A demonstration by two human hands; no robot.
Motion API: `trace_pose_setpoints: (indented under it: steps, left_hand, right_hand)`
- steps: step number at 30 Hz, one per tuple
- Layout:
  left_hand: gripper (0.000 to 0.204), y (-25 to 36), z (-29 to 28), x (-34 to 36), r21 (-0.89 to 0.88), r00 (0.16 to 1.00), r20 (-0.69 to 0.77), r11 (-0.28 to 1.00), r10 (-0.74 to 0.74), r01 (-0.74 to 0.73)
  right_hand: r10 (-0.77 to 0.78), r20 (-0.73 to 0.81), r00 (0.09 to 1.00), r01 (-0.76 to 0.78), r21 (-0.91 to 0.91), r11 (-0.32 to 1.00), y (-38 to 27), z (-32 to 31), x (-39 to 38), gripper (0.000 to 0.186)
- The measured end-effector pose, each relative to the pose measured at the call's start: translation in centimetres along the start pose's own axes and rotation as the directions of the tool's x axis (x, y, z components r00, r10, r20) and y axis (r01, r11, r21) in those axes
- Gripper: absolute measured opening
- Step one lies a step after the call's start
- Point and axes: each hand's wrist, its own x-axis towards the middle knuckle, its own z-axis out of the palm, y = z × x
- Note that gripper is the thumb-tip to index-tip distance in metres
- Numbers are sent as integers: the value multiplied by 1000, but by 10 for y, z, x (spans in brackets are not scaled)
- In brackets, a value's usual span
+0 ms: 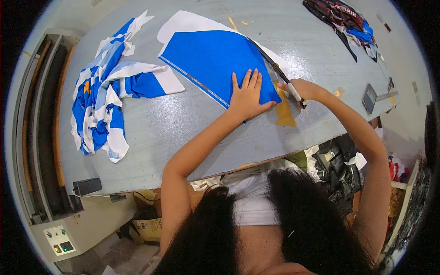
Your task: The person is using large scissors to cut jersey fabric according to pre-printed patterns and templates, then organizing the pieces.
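My left hand [245, 97] lies with fingers spread on a blue fabric panel [204, 62], which has a pale printed strip along its lower-left edge. A white layer [183, 23] shows beneath it along the upper and right sides. My right hand [303, 90] grips long dark scissors [274, 64] with a pale handle, their blades lying along the panel's upper-right edge; whether they are open is hard to tell. A piece of yellow-brown tape or paper [286, 117] shows on the table under the panel's right corner, below the scissors.
A pile of blue-and-white fabric [107, 126] lies left on the grey table [160, 128], dark and red cloth [339, 23] at back right. A phone-like device [369, 98] is at right, a black box [87, 185] front left. A machine [64, 240] stands left, black plastic [334, 178] below.
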Motion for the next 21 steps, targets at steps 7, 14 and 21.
trace_pose_setpoints:
  steps: [7,14,21]
  left_hand:
    - [91,1,-5,-1,-27,1000,23,1000,2,-1]
    - [90,1,-6,-2,-41,1000,10,999,-6,7]
    - [90,1,-9,-3,-22,999,35,1000,-8,9]
  right_hand:
    - [61,109,992,-60,-18,998,10,-22,11,76]
    - [-27,10,1000,28,-75,997,11,-28,13,77]
    - [93,134,987,-79,-107,991,6,-44,14,75]
